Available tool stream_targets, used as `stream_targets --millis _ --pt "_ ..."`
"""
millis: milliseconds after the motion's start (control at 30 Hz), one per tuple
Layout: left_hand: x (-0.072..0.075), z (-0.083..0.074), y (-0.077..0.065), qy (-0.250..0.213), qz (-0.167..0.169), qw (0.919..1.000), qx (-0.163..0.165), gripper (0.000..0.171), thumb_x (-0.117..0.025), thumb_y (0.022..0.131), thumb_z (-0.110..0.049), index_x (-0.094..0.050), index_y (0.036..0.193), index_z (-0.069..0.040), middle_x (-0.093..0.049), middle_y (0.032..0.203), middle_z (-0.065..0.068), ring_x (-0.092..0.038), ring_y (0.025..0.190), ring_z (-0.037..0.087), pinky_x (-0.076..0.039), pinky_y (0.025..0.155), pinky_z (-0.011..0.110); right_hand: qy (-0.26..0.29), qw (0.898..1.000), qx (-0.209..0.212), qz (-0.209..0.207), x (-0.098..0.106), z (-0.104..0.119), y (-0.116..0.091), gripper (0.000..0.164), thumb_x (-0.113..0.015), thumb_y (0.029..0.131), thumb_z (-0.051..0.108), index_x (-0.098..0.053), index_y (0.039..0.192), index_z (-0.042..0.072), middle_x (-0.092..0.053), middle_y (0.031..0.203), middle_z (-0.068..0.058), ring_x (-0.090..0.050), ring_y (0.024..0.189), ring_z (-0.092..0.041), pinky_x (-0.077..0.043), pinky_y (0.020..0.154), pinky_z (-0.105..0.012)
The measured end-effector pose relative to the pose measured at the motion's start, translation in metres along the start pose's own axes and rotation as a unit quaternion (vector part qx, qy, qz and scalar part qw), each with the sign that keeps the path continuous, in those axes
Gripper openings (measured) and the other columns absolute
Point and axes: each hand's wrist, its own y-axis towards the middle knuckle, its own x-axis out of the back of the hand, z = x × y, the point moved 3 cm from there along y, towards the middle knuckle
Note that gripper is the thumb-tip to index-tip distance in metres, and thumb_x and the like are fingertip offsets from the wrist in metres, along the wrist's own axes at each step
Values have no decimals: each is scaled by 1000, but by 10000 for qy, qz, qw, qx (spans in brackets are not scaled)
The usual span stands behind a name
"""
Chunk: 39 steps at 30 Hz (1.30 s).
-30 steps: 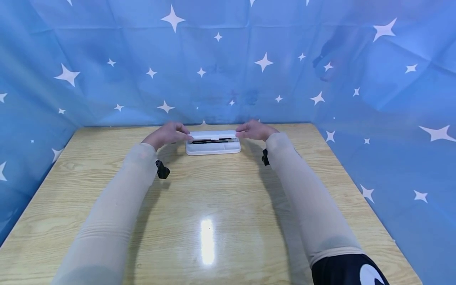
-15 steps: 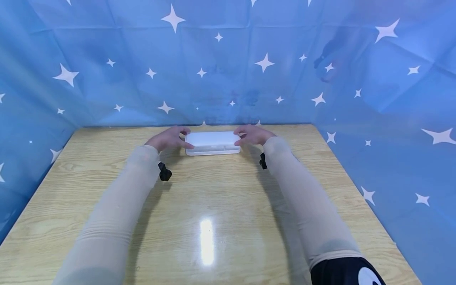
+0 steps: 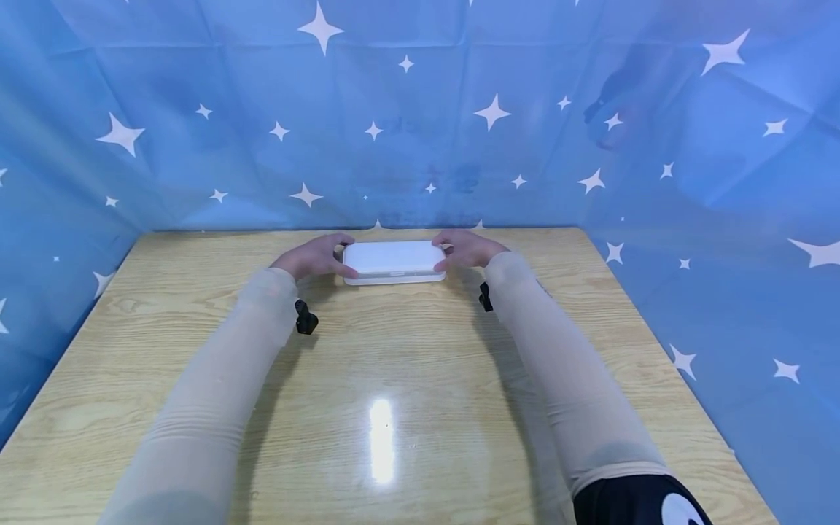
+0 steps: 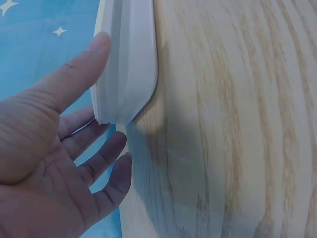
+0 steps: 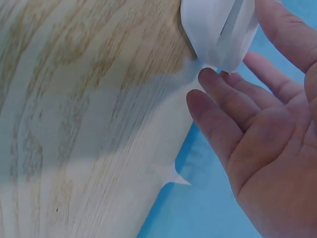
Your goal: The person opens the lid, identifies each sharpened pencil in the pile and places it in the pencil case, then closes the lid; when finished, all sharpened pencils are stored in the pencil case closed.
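Note:
A white pencil case [image 3: 394, 257] lies at the back of the table, its lid lowered over the base with a narrow gap along the front. At its left end, my left hand [image 3: 315, 257] has the thumb on the front side and fingers behind. The left wrist view shows the thumb [image 4: 99, 47] on the lid's edge, the lower fingers loosely bent beside the end. My right hand [image 3: 464, 249] holds the opposite end likewise; in the right wrist view its fingertips [image 5: 208, 79] are right at the case's corner. The lid hides the inside.
The wood-grain table [image 3: 367, 350] reaches back to a blue curtain [image 3: 420, 146] with white stars, close behind the case. A black wrist device [image 3: 305, 318] hangs under the left forearm, and another [image 3: 485, 297] under the right.
The lid, standing open a second ago with dark pens showing in the tray, has swung forward and down over the base. Both thumbs have come down to the front of the lid.

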Motion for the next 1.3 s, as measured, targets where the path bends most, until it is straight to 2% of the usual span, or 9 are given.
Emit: stream_targets --millis 233,367,600,733,1000,1300 --pt "-3 -2 -1 -19 8 10000 44 93 -80 90 -22 -22 161 -7 -22 164 20 -43 137 39 -32 116 53 438 9990 48 54 -4 -2 -2 63 -74 95 13 -39 146 6 -19 166 -13 -27 150 -36 -31 118 -49" --pt "-3 -4 -1 18 -13 10000 23 93 -80 90 -21 -22 161 -7 -22 163 21 -40 139 39 -31 116 54 347 9994 79 9 -4 -3 -2 62 -74 94 14 -39 145 6 -19 166 -13 -25 151 -35 -29 119 -48" --pt "-4 -3 1 85 -70 9999 10 92 -82 88 -19 -25 159 -6 -20 164 22 -27 147 41 -26 118 55 321 9994 101 -49 -6 -4 1 63 -75 93 11 -39 144 5 -21 165 -15 -25 151 -36 -30 119 -48" --pt "-4 -2 2 154 -111 9998 7 92 -83 87 -20 -26 158 -6 -23 162 23 -27 147 41 -27 118 55 276 9996 67 -76 -7 -4 1 62 -75 93 12 -39 144 6 -22 165 -15 -27 150 -35 -31 118 -47" --pt "-3 2 2 286 -361 9989 73 91 -86 84 -27 -33 157 -13 -34 157 22 -34 144 40 -30 117 55 318 9994 137 -15 -6 -7 -1 62 -74 95 13 -38 146 6 -22 165 -13 -25 151 -34 -31 118 -48" --pt "-4 2 3 613 -449 9971 75 94 -88 81 -32 -34 156 -13 -28 163 18 -28 147 40 -27 118 56 238 9995 190 -42 -6 -10 -1 63 -76 93 16 -40 144 7 -26 164 -12 -27 150 -34 -31 118 -48"
